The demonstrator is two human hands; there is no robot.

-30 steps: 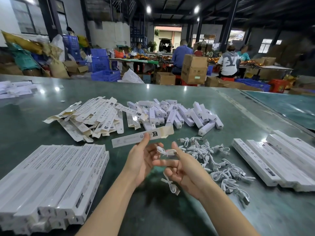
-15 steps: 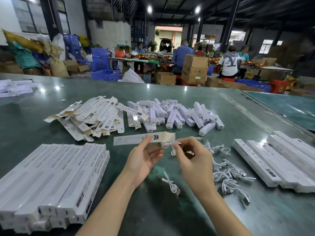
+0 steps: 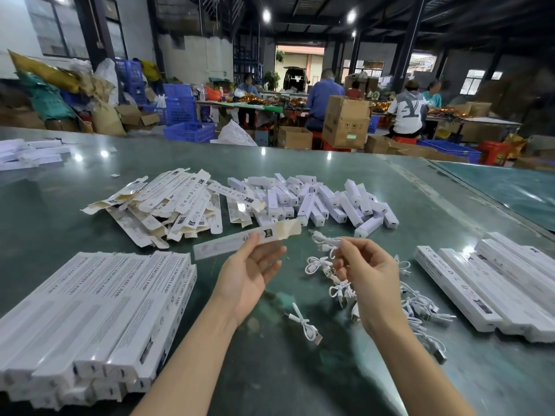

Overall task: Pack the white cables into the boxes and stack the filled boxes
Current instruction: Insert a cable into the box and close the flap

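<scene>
White card, long and narrow — the box (image 3: 247, 239) is pinched near its middle between the thumb and fingers of the left hand (image 3: 249, 276), palm up, at about 12 o'clock from the wrist. Its brown end flap points toward 3 o'clock and looks open, probably so that a cable can slide in endwise. Whether anything is inside yet cannot be told.

The right hand (image 3: 365, 276) has its fingers curled, pinching a coiled white cable (image 3: 326, 243) at the fingertips, just beside the flap at 3 o'clock — judged to be the feed-in step.

Loose cable pile (image 3: 417, 304) lies under and at 4 o'clock of the right hand; one stray cable (image 3: 304, 324) sits alone at 6 o'clock between the forearms.

Containers on the green table (image 3: 300, 385):
- flat unfilled sleeves (image 3: 162, 202), heaped at 11 o'clock, flaps out;
- small white blocks (image 3: 318, 199) at 12–1 o'clock, contents unknown;
- closed boxes stacked (image 3: 93, 322) at 8 o'clock, in layers — presumably the filled ones;
- second row of boxes (image 3: 492, 283) at 3 o'clock.
</scene>
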